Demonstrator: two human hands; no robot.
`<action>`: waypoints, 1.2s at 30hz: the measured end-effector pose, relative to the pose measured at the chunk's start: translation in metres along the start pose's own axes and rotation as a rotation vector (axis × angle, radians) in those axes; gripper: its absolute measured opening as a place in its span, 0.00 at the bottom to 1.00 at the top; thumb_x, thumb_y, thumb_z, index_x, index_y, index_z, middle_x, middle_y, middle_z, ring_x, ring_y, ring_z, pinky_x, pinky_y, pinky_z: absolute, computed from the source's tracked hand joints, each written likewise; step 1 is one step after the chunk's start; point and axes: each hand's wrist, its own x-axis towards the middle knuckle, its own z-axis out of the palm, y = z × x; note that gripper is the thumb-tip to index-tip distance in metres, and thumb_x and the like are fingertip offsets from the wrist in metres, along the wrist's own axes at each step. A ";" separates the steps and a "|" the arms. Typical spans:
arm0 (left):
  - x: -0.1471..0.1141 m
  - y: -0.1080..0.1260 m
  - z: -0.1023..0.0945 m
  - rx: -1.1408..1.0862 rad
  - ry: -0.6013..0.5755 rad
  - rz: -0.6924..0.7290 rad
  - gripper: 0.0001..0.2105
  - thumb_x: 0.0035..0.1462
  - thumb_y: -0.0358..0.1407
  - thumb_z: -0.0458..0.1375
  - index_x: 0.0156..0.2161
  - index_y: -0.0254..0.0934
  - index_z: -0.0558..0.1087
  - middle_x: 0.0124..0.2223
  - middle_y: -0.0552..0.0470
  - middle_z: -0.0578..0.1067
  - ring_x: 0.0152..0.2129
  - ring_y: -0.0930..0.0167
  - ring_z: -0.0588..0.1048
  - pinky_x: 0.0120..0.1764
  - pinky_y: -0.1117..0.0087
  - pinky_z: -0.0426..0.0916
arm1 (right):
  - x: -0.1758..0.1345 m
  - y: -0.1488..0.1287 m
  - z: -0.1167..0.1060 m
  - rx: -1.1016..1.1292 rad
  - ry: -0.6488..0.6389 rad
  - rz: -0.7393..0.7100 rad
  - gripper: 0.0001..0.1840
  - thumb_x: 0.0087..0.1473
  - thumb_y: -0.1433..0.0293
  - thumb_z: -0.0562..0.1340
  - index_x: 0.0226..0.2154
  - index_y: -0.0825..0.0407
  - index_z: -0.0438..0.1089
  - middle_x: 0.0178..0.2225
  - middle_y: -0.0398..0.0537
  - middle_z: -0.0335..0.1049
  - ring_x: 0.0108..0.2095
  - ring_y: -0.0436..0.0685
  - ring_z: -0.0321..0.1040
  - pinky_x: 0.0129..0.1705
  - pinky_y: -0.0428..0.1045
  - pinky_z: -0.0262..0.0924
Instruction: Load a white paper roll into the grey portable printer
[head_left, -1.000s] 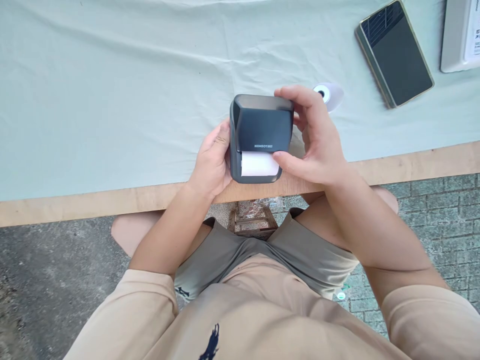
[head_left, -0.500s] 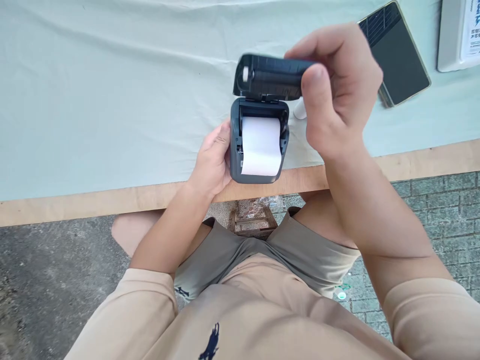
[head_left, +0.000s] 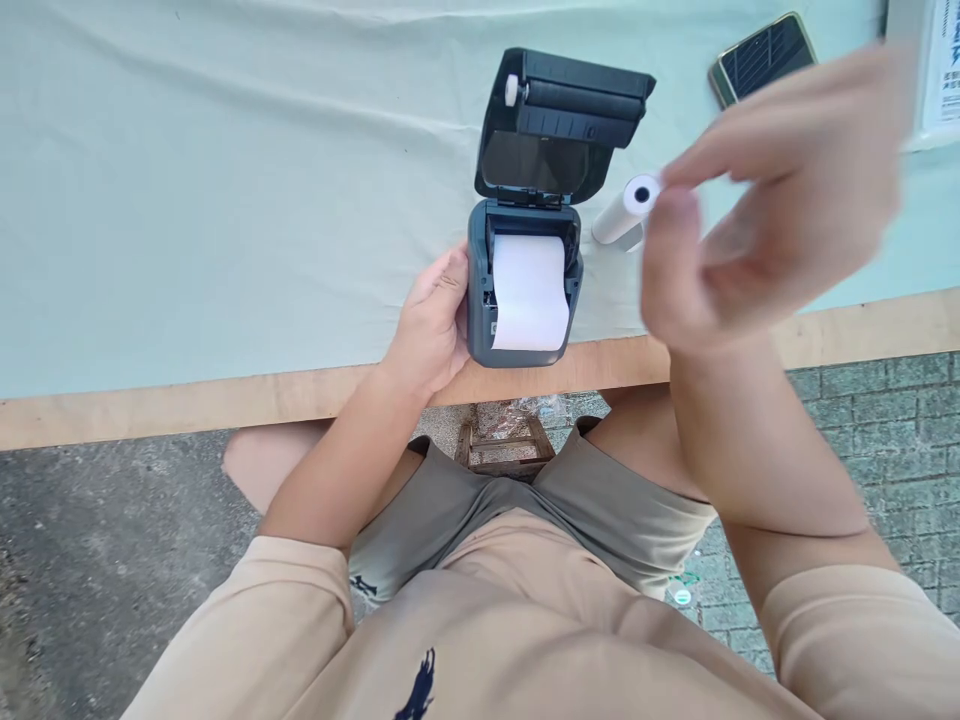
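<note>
My left hand (head_left: 431,325) is closed around the left side of a small dark portable receipt printer (head_left: 480,350), held over the table's front edge. The printer's cover (head_left: 559,120) stands raised on its hinge, with a black roller inside. White paper (head_left: 531,290) lies in the bay, and its loose end hangs towards me over the front. To the right, my right hand (head_left: 772,190) is blurred by motion. Its thumb and forefinger are slightly apart, with nothing visible between them. Just beside their tips stands a white paper roll (head_left: 619,217) with a dark core; I cannot tell whether they touch.
A pale cloth (head_left: 225,200) covers the table, which has a bare wooden front edge (head_left: 187,405). A phone (head_left: 761,60) lies at the back right, partly behind my right hand. A white box or device with a printed label (head_left: 945,70) is at the far right edge.
My right hand has let go of the printer's cover and moved right. The cover now leans further back, uncovering its inside. The paper roll shows more fully; my left hand keeps its hold.
</note>
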 end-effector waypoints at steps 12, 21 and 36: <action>0.001 -0.002 0.000 0.044 -0.034 0.014 0.14 0.66 0.41 0.52 0.40 0.39 0.80 0.38 0.56 0.81 0.35 0.76 0.81 0.47 0.75 0.77 | -0.009 -0.016 0.016 -0.784 -0.503 -0.291 0.11 0.57 0.63 0.56 0.39 0.44 0.71 0.38 0.44 0.75 0.51 0.65 0.61 0.43 0.57 0.50; 0.001 -0.002 -0.004 0.064 -0.029 -0.011 0.13 0.65 0.42 0.54 0.39 0.39 0.79 0.36 0.57 0.80 0.32 0.77 0.79 0.37 0.78 0.78 | -0.008 -0.024 0.021 -0.884 -0.511 -0.278 0.17 0.55 0.67 0.56 0.46 0.45 0.73 0.31 0.51 0.71 0.44 0.63 0.63 0.38 0.54 0.49; 0.000 0.000 -0.001 0.123 0.014 -0.013 0.14 0.67 0.40 0.50 0.41 0.40 0.78 0.38 0.56 0.81 0.42 0.73 0.81 0.42 0.75 0.77 | -0.011 -0.013 -0.003 0.508 -0.263 0.035 0.17 0.39 0.62 0.68 0.36 0.47 0.74 0.32 0.45 0.71 0.31 0.53 0.66 0.32 0.51 0.61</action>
